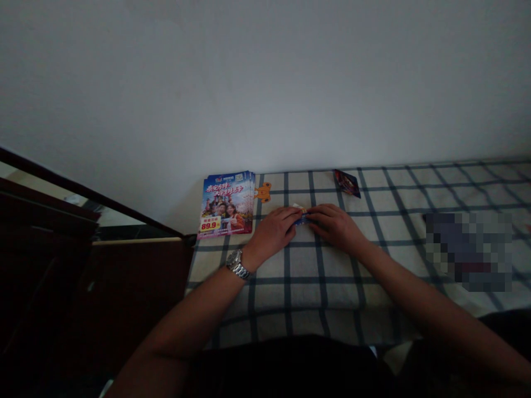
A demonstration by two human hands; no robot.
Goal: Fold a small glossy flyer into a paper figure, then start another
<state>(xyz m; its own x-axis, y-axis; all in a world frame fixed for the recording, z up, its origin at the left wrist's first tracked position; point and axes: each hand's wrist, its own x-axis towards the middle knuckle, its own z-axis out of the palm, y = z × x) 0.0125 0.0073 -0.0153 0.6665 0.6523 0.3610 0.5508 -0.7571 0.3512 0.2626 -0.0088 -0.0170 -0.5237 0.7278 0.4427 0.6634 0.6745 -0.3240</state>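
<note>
Low over the checked cloth, my left hand (280, 225) and my right hand (335, 225) meet at a small blue piece of printed paper (301, 218). It looks folded, with a whitish part at its far edge. Fingers of both hands are closed on it from either side and cover most of it. A metal watch (238, 264) is on my left wrist. Left of my hands lies a stack of printed leaflets (227, 207), blue at the top with a yellow price mark. An orange bear-shaped piece (263, 192) lies beside the stack.
A dark printed paper piece (347, 183), apparently folded, lies at the back near the white wall (307, 88). The checked cloth (269, 293) covers the surface. A pixelated dark item (464, 254) is at the right. Dark brown furniture (136, 287) stands at the left.
</note>
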